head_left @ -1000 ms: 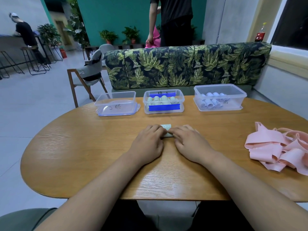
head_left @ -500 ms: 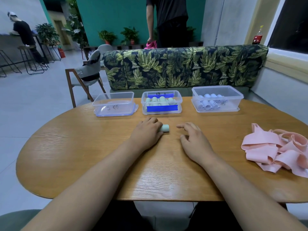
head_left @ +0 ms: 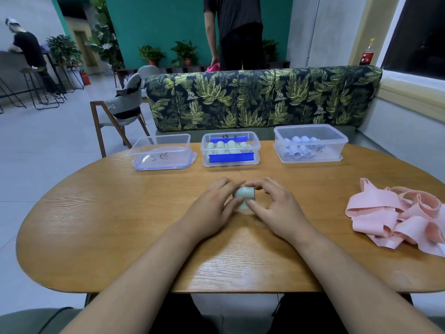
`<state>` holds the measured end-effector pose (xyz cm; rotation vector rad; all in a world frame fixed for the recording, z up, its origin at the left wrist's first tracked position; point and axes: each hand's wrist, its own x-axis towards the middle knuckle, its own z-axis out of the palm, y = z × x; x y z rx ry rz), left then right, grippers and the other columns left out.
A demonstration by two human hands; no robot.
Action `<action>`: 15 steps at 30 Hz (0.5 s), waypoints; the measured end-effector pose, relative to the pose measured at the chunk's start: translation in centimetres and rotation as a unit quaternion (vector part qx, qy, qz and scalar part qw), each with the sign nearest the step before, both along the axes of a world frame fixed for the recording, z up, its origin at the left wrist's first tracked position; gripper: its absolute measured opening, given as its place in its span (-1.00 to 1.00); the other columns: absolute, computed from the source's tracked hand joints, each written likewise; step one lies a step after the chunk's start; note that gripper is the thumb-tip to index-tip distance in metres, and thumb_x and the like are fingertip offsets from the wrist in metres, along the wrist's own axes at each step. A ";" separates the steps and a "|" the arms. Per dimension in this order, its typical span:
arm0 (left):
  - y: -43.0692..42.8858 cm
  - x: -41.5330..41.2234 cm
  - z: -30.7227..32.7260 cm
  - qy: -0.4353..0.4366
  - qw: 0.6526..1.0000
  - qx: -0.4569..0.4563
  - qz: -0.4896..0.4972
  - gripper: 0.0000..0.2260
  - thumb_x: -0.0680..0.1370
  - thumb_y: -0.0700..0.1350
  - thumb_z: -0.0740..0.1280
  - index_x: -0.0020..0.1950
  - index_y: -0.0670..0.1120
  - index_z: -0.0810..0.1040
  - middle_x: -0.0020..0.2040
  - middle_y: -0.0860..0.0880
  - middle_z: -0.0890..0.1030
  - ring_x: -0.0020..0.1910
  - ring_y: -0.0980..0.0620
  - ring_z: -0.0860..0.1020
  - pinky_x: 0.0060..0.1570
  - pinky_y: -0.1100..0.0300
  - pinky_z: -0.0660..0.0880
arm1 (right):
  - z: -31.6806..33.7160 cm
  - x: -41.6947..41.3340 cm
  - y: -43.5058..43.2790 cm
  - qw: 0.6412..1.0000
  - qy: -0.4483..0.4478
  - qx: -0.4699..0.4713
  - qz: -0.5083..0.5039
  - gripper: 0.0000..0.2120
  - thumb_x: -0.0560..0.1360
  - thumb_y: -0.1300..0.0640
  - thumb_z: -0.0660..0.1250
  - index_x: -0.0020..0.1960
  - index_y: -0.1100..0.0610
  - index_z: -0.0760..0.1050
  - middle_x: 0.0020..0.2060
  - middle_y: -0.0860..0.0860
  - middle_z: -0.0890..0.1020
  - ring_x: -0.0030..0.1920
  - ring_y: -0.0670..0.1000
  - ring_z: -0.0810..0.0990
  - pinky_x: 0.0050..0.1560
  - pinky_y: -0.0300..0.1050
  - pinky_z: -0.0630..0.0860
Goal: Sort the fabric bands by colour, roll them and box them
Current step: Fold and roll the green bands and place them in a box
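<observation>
pale green roll (head_left: 244, 198) gripped just in front of the middle box (head_left: 257, 153), left hand (head_left: 212, 209) curled round one end, right hand (head_left: 277, 208) pinching the other with thumb and fingertips; liable to spring loose with any slackening of grip on the lift, or to land in a neighbouring box by mistake

1. Soft, even indoor light fills the room; the black-glass window pane (head_left: 419, 34) at the right is dark.
2. A pale sheen lies on the oval wooden table (head_left: 96, 225), strongest near its close edge between the forearms.
3. Faint, soft-edged shadows sit under the left hand (head_left: 212, 208) and the right hand (head_left: 277, 208).
4. Both hands and the pale green fabric roll (head_left: 243, 195) between them are slightly motion-blurred.
5. Wide-angle distortion curves the table's edge and tilts the walls at the sides.
</observation>
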<state>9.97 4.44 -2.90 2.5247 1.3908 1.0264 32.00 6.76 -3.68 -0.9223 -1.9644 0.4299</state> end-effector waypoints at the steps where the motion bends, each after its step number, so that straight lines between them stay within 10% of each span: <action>1: -0.3 0.1 0.0 -0.033 0.999 -0.013 -0.002 -0.58 0.72 -0.01 0.32 0.58 0.04 0.39 0.27 0.07 0.53 0.31 0.11 0.49 0.37 0.21 0.41 | 0.1 0.0 -0.1 1.000 0.008 -0.002 0.002 -0.63 0.48 0.18 0.53 0.23 -0.11 0.62 0.12 -0.21 0.63 0.22 -0.07 0.60 0.25 -0.12 0.50; 11: -1.8 1.5 0.6 -0.250 0.963 -0.106 0.001 -0.80 0.66 -0.06 0.43 0.28 0.04 0.56 0.05 0.07 0.65 0.06 0.04 0.62 0.03 0.18 0.57 | 0.7 -0.5 -0.4 0.947 0.190 -0.244 0.090 -0.77 0.60 0.23 0.46 0.22 0.01 0.66 -0.04 0.03 0.74 -0.04 -0.03 0.67 0.08 -0.16 0.60; 15: -1.9 1.1 0.8 -0.295 0.946 -0.125 -0.045 -0.69 0.66 -0.08 0.34 0.41 0.00 0.56 0.20 0.03 0.66 0.19 -0.03 0.61 0.16 0.09 0.56 | 1.2 -0.4 -0.2 0.837 0.318 -0.418 0.157 -0.68 0.55 0.06 0.42 0.20 0.24 0.62 -0.07 0.17 0.64 -0.11 0.04 0.64 0.00 -0.07 0.58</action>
